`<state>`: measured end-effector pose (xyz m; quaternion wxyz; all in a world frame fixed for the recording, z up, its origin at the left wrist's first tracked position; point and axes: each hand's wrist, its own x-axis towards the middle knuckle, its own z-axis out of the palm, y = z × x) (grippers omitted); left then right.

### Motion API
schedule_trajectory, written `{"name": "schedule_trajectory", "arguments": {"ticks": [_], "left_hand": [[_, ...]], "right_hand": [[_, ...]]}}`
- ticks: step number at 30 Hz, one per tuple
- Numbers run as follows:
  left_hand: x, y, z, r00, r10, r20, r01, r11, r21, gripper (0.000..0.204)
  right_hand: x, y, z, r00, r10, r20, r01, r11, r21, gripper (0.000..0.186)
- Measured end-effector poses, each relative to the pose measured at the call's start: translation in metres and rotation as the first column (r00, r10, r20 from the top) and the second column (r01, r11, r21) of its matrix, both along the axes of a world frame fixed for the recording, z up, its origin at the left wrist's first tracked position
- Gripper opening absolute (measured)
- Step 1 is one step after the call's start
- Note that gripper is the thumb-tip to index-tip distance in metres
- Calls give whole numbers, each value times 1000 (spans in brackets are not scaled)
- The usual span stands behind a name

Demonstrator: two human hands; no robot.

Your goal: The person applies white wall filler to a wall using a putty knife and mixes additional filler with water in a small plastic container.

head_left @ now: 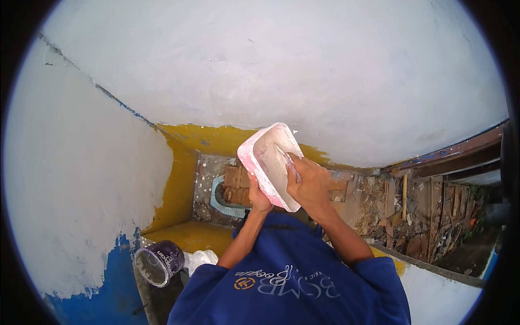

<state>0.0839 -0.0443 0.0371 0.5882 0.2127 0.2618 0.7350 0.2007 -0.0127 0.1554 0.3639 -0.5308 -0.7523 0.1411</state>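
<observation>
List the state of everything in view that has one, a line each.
Pink tub: open, tilted, pale paste inside, held in the left hand
Scraper: in the right hand, its end inside the tub
Purple bucket: open, pale residue on its rim
White plastic: crumpled
Back wall: mostly white, yellow showing along the bottom
Left wall: white, with blue and yellow areas

Floor [203, 163] strewn w/ wood pcs [404, 197] & debris [370, 198].

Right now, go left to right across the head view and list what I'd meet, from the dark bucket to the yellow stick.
Dark purple bucket, crumpled white bundle, pink tub, right hand, yellow stick.
</observation>
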Motion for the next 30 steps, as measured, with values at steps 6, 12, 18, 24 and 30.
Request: {"name": "schedule_trajectory", "arguments": {"ticks": [6, 12, 18, 24, 30], "left_hand": [[-13, 11, 20, 990, -76, 121, 57, 986, 158, 62], [-12, 22, 16, 999, -46, 6, 45, 992, 119, 66], [-9, 24, 26, 950, -211, 229, 148, 953, 264, 73], [-15, 26, 26, 996, 8, 85, -18, 993, 120, 58], [-16, 21, 28, 995, -40, 87, 39, 999, 6, 58]], "right_hand": [[16, -5, 13, 908, 94, -408, -207, 948, -242, 26], [-7, -11, 35, 944, 173, -281, -229, 957, -178, 18], [-16, -20, 35, 982, 170, -82, -175, 983, -64, 25], [-20, -13, 14, 976, 169, -139, -178, 983, -50, 16], [-21, -20, 9, 980, 59, -190, -117, 944, -309, 13]]}}
